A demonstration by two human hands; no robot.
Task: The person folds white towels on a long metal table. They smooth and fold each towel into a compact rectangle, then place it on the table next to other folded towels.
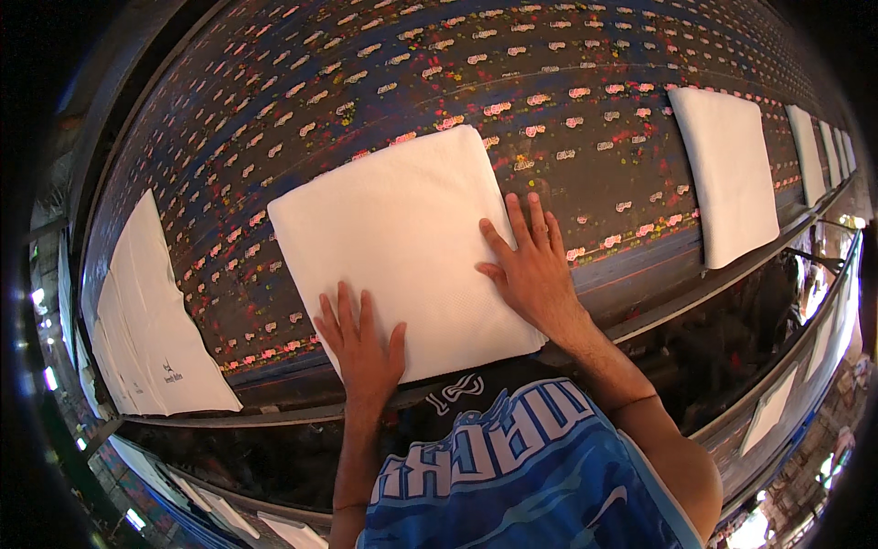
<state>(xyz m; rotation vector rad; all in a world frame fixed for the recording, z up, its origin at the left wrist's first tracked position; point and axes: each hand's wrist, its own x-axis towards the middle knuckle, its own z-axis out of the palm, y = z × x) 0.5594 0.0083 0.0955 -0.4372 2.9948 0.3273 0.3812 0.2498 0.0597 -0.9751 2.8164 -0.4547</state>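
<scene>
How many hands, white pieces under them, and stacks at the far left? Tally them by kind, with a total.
Hands: 2, left hand and right hand, both flat
White fabric piece under them: 1
Stack of white pieces, far left: 1
Total: 4

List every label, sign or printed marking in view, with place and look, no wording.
Small dark printed mark: lower corner of the top white sheet in the left stack.
Rows of small pale pink printed patches: across the long dark table.
No packages or screens.
</scene>
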